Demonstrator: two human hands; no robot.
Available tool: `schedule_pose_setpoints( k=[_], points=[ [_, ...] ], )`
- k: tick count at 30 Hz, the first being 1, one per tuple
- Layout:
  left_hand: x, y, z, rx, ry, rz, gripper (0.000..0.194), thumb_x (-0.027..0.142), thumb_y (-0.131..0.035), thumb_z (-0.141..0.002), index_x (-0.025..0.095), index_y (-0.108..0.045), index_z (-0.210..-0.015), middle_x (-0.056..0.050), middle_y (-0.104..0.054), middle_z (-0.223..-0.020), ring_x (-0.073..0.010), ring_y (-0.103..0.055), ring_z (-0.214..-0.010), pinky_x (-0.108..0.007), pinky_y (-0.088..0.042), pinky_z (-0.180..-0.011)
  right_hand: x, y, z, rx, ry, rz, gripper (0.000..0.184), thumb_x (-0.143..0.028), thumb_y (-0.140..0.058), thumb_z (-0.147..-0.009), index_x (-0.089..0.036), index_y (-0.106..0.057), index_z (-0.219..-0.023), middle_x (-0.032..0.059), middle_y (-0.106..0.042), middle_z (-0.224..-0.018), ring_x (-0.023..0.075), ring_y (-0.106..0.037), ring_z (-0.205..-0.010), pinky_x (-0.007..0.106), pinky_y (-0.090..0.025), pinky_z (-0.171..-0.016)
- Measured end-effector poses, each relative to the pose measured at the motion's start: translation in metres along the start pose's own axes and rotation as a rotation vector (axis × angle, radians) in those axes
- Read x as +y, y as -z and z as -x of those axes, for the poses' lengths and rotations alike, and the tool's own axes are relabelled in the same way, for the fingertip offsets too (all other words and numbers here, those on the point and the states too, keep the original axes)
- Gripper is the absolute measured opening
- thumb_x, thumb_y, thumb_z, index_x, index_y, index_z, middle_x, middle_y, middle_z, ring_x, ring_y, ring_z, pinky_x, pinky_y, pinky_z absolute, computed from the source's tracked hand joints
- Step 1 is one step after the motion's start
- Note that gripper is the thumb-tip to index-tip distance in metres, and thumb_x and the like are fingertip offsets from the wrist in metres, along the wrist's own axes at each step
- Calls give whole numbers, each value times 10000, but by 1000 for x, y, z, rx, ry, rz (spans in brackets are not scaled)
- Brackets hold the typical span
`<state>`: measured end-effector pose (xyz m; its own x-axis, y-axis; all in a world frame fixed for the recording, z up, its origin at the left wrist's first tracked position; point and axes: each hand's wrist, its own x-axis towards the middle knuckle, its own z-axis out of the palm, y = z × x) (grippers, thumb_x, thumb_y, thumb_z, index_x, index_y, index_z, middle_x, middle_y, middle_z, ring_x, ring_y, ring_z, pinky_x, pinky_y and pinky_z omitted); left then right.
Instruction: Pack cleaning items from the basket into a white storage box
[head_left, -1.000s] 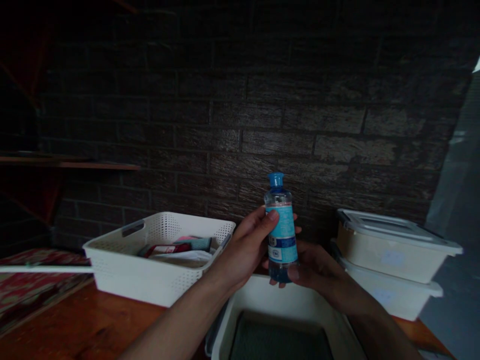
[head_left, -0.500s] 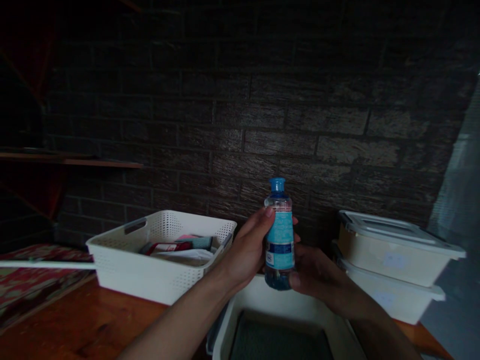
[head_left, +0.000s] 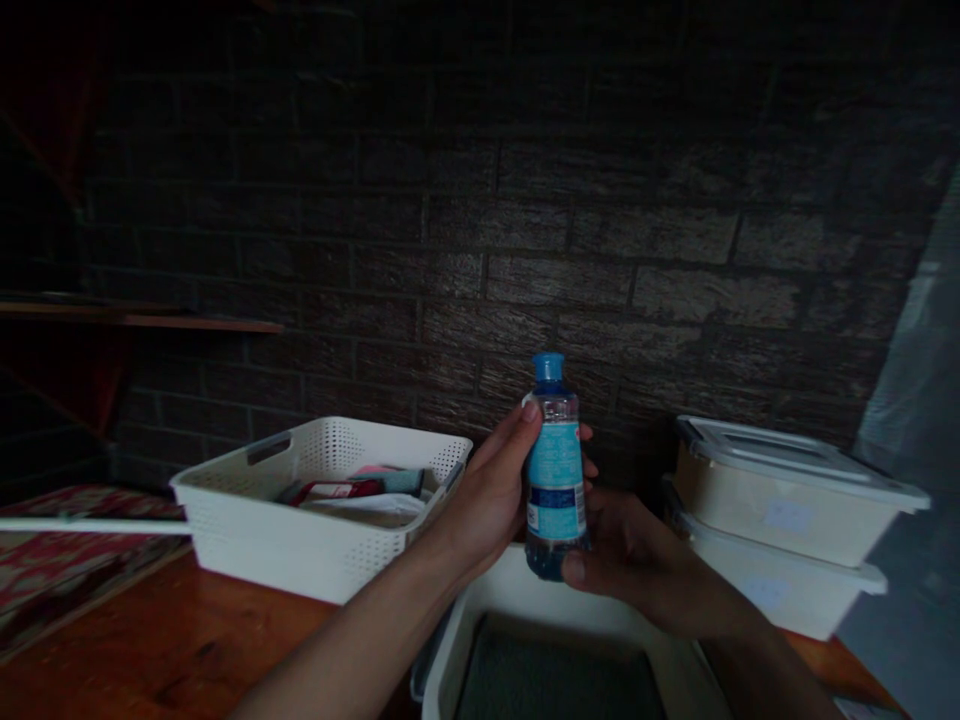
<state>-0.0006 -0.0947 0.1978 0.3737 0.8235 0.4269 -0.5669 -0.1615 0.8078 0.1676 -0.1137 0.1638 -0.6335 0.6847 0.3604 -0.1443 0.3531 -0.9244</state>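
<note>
A clear plastic bottle [head_left: 556, 470] with a blue cap and a light-blue label is held upright in front of me. My left hand [head_left: 499, 490] wraps its left side, the thumb along the upper label and fingertips showing behind. Around the lower right side my right hand [head_left: 637, 560] is closed, its thumb pressed near the base. Below the bottle is an open white bin [head_left: 450, 655] with a dark, flat, textured item [head_left: 555, 675] inside. What the bottle contains is hard to make out in the dim light.
To the left stands a white perforated basket [head_left: 262, 540] holding several small packets and cloths. Two lidded boxes [head_left: 780, 500] are stacked at right. Behind runs a dark brick wall [head_left: 487, 220]; a wooden shelf [head_left: 150, 318] juts out at left above the wooden table [head_left: 187, 640].
The bottle has shifted slightly left and turned a little in my hands, so more of the label's right side with its barcode shows. Both hands keep their hold.
</note>
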Motion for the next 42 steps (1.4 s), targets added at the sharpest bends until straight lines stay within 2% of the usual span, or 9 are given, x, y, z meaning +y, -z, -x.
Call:
schedule_pose_setpoints(
  k=[7, 11, 16, 18, 21, 27, 35, 39, 42],
  points=[
    [-1, 0, 3, -24, 16, -30, 487, 560, -485, -973, 151, -688, -1141, -110, -724, -884, -202, -690, -766, -351, -576, -762, -2, 1, 0, -98, 8, -29, 434, -302, -740, -883, -187, -643, -1290, 89, -665, -1189, 239, -598, -1141, 414, -419, -1041],
    [1, 0, 3, -27, 41, 3, 465, 562, -497, -964, 168, -695, -1115, -92, -713, -854, -201, -681, -759, -342, -570, -744, -2, 0, 1, -59, -16, -15, 365, -273, -745, -881, -179, -655, -1221, 74, -671, -1130, 225, -609, -1101, 377, -444, -993],
    [2, 4, 1, -126, 60, 108, 576, 638, -404, -967, 175, -701, -1135, -91, -705, -860, -208, -675, -828, -349, -564, -812, 2, 1, 1, -41, -6, 17, 280, -258, -752, -874, -167, -673, -1127, 54, -657, -1050, 198, -605, -1013, 359, -454, -952],
    [3, 4, 1, -108, 25, 111, 522, 604, -439, -970, 191, -678, -1184, -91, -711, -937, -207, -677, -835, -346, -566, -794, 2, 1, 0, -42, 13, 32, 259, -251, -756, -869, -165, -673, -1098, 49, -651, -1023, 187, -597, -984, 366, -450, -958],
    [3, 0, 1, -56, -33, 91, 410, 507, -502, -979, 225, -626, -1249, -81, -698, -1042, -203, -681, -822, -350, -572, -752, 2, 1, 0, -39, 30, 40, 331, -235, -774, -853, -177, -658, -1157, 54, -653, -1079, 189, -586, -1031, 373, -433, -995],
    [3, -4, 2, -32, -53, 74, 391, 479, -489, -991, 190, -597, -1230, -87, -679, -1016, -190, -665, -765, -326, -560, -677, 4, 5, 3, -71, -55, -10, 474, -262, -801, -827, -180, -621, -1258, 85, -649, -1169, 233, -590, -1128, 403, -439, -1011],
    [4, -6, 1, -33, -45, 113, 354, 472, -466, -1000, 164, -585, -1126, -85, -675, -995, -145, -636, -729, -273, -547, -671, 4, 3, 4, -47, -29, 22, 309, -226, -767, -858, -184, -668, -1149, 57, -661, -1093, 187, -609, -1038, 391, -441, -1022],
    [2, -4, 0, -21, -80, 66, 357, 490, -489, -989, 194, -574, -1170, -82, -683, -1049, -165, -660, -776, -312, -567, -715, 4, 2, 1, -55, -31, 20, 269, -226, -761, -862, -167, -668, -1107, 60, -661, -1059, 184, -612, -1008, 399, -442, -1023],
    [-1, -1, 1, -32, -91, 11, 362, 466, -523, -984, 222, -557, -1250, -87, -687, -1102, -192, -683, -831, -363, -579, -755, 4, 2, 0, -56, -21, 15, 321, -228, -767, -856, -170, -656, -1152, 68, -663, -1098, 195, -614, -1043, 397, -441, -1023]
  ],
)
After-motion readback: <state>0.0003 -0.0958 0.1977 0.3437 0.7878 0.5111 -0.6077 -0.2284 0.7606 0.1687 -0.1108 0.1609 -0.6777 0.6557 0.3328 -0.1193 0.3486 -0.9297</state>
